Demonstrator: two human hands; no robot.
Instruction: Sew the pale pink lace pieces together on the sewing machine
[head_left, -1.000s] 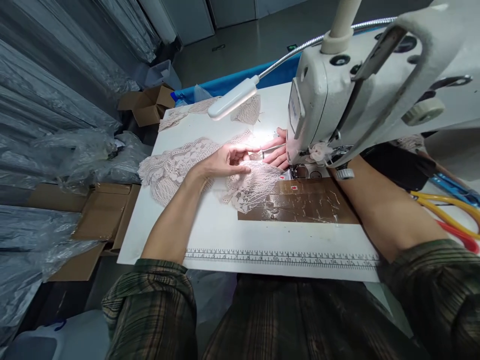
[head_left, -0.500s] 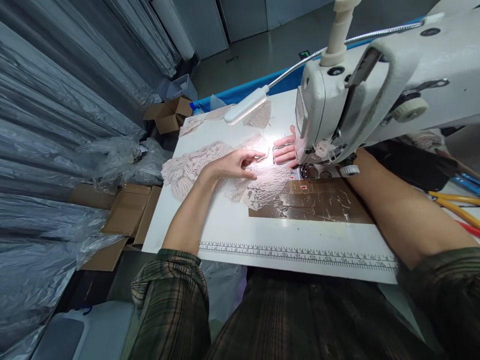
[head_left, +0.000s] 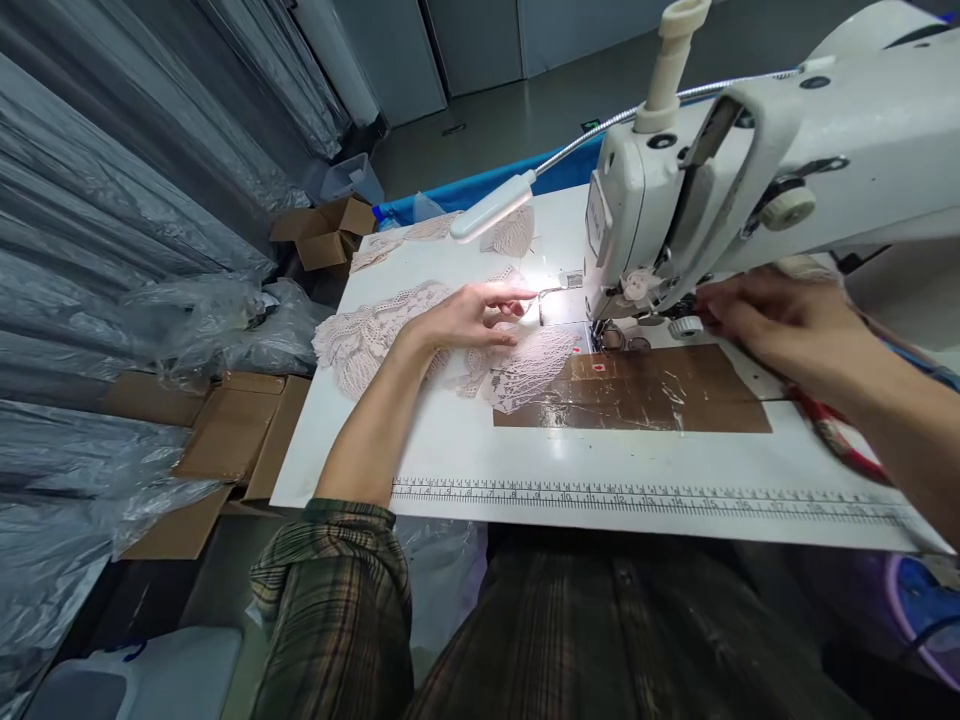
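Observation:
My left hand (head_left: 480, 315) rests over pale pink lace pieces, its index finger stretched out and its thumb apart; it grips nothing that I can see. Under and beside it lie a lace strip (head_left: 379, 335) and a fan-shaped lace piece (head_left: 529, 370), which reaches onto a brown taped plate (head_left: 637, 395) by the presser foot. My right hand (head_left: 780, 315) is right of the needle area of the white sewing machine (head_left: 626, 190), under its arm. Its fingers are curled together, their tips partly hidden, and I cannot make out what they hold.
A small lamp (head_left: 493, 207) lights the needle area. More lace (head_left: 512, 232) lies at the table's back. Red-handled scissors (head_left: 844, 440) lie below my right wrist. A printed ruler (head_left: 562, 495) runs along the front edge. Cardboard boxes (head_left: 232, 430) stand left of the table.
My right hand has left the spot behind the needle area and moved right, under the machine's arm, its fingers now curled. My left hand and the lace have hardly moved.

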